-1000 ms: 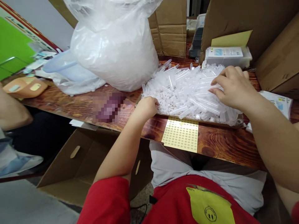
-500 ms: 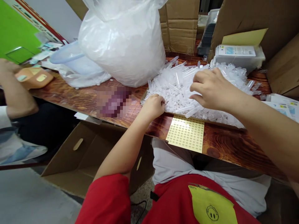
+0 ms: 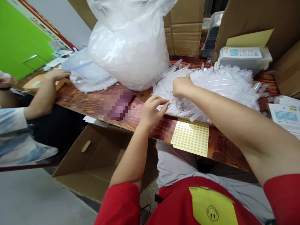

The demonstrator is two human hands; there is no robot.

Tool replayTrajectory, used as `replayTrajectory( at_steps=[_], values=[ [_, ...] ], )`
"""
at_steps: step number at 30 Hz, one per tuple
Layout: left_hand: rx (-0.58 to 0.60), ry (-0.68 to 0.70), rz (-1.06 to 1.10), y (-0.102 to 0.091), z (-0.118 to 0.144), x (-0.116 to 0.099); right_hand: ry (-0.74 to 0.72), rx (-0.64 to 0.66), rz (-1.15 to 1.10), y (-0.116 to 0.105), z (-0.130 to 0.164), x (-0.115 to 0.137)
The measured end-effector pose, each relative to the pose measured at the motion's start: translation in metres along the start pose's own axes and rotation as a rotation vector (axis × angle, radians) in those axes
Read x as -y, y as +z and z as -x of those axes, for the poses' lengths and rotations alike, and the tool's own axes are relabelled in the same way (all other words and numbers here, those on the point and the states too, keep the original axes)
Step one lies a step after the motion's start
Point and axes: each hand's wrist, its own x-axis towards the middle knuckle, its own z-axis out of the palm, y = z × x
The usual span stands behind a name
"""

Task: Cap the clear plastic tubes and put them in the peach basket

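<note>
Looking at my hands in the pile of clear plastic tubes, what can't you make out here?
- Head view: whether the right hand holds a tube; its fingers curl down into the pile of clear plastic tubes.
- What the left hand pinches: too small.
- Pixelated patch on the wooden table: blurred out.
- Contents of the big white plastic bag: film is cloudy, top cut off.

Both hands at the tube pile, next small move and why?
Probably bring the two hands together just in front of the pile. The left hand pinches something small at the pile's near edge, and the right hand is closed on the tubes right beside it; what either holds is too small to tell.
</note>
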Motion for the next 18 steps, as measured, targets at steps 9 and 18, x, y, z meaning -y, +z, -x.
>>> replayTrajectory(
  at_steps=[9,18],
  values=[
    [-0.197,-0.441,0.874,0.021,0.003,-0.011,0.150,-0.136,-0.770,-0.047,0.047,-0.019],
    [-0.153,-0.538,1.128,0.021,0.011,-0.033,-0.092,-0.127,-1.058,-0.037,0.115,-0.022]
  ],
)
